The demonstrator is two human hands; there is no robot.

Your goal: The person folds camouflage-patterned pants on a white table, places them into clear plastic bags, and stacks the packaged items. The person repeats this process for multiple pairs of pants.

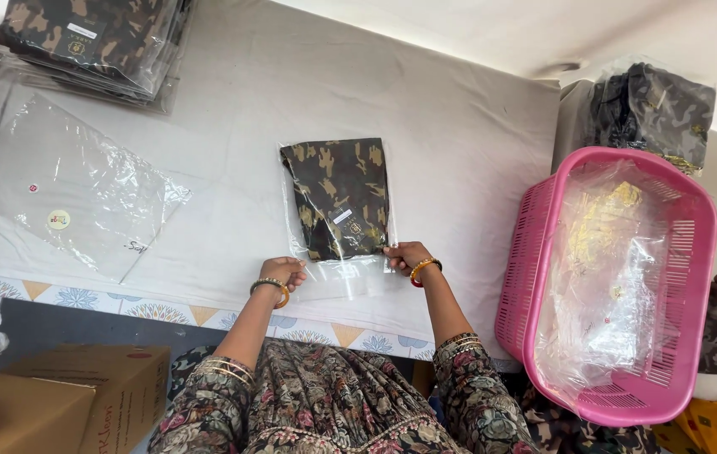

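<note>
Both hands pinch the near flap: left hand (284, 271) at its left corner, right hand (403, 255) at the right, each gripping the clear bag (337, 273). Camouflage garment (340, 197) lies flat inside, mid-table (459, 143). Keep the fold level, corners matched — probably a seal flap, hard to tell. Pink basket (535, 252) stands right, empty bags (72, 193) left.
</note>
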